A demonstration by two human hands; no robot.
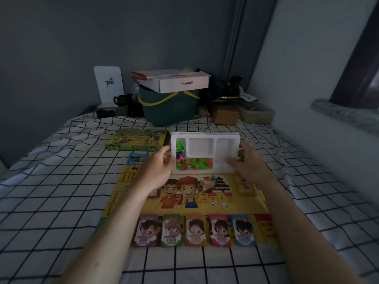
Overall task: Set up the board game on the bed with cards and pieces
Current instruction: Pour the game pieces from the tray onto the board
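Game board point(184, 193): yellow, flat on the checked bed sheet point(61, 181). Five stacks of play money point(194, 230) in a row along its near edge. White plastic tray point(205, 152): tilted up over the board's far part, L-shaped compartment holding green and pink pieces point(190, 162) and a die; other two compartments bare. Left hand point(160, 167) grips the tray's left edge, fingers curled; right hand point(246, 160) grips its right edge, thumb on the front. Game box point(137, 140) beyond, left.
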